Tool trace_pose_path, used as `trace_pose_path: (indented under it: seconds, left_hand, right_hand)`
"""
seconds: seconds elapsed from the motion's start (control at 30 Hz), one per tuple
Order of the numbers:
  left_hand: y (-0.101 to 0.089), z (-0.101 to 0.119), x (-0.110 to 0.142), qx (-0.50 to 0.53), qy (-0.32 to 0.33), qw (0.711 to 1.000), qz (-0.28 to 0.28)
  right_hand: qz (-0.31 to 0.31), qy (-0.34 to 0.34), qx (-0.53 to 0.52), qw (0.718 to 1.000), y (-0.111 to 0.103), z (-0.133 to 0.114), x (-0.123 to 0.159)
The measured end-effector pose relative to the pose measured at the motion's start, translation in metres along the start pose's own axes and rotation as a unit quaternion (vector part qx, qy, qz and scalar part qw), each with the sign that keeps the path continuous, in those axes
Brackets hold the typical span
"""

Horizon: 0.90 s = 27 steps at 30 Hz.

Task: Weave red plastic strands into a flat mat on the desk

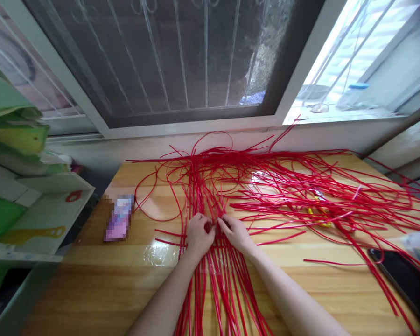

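A: What's closest?
B: Red strands [199, 298], thin, glossy and plastic-looking, running side by side to the bottom centre. They lie on a smooth wooden tabletop [91, 298] with pale grain. A flat black phone [402, 280] sits at the lower right.

A: And the fingers?
B: Left hand [199, 238] and right hand [236, 232] meet near the centre, both curled, thumbs and fingertips pinching at the strands. Which ones each grips, I can't tell.

A: So where do the strands lie relative to the fingertips?
B: Between and under them. Some cross sideways just below, their cut ends poking out past the left hand, near a shiny patch of clear film [161, 254].

A: Farther off?
B: A springy, looping tangle [301, 186] of the same red lengths fills the right and upper middle of the table. Behind, across the top, a pale window frame [196, 130] borders dark mesh [182, 70].
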<state>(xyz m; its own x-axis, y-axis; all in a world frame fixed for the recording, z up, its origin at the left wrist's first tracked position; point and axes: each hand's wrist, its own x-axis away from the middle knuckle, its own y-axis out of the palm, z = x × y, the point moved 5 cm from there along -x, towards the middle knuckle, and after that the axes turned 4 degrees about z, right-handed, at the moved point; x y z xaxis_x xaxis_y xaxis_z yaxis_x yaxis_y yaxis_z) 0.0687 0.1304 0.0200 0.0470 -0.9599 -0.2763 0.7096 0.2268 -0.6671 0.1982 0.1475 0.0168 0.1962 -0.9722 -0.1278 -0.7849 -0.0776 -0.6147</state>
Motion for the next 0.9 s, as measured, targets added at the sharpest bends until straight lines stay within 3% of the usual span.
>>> trace_pose_path:
  seconds: [0.17,0.33,0.43,0.53,0.7,0.8,0.9]
  left_hand:
    - [-0.011,0.004,0.004,0.124,0.065,0.990,0.008]
    - [-0.012,0.018,0.008,0.105,0.123,0.987,0.012]
    - [-0.012,0.012,0.005,0.106,0.079,0.990,0.053]
    - [-0.010,-0.005,0.002,0.162,-0.010,0.980,0.113]
    - [-0.008,-0.031,0.001,0.320,-0.143,0.918,0.185]
    - [-0.013,-0.030,0.001,0.371,-0.152,0.894,0.199]
    - [-0.021,-0.019,0.004,0.387,-0.118,0.894,0.193]
  right_hand:
    - [-0.021,0.011,0.059,0.998,0.004,0.000,-0.003]
    - [-0.032,0.023,0.103,0.994,0.007,0.003,-0.005]
    - [-0.036,0.024,0.098,0.994,0.008,0.003,-0.006]
    - [-0.042,0.011,0.066,0.997,0.007,0.003,-0.006]
    - [-0.030,-0.002,-0.062,0.998,-0.001,0.002,0.001]
    - [0.008,-0.033,-0.076,0.997,-0.010,-0.009,0.005]
    - [-0.006,-0.110,-0.006,0.994,-0.007,-0.027,0.007]
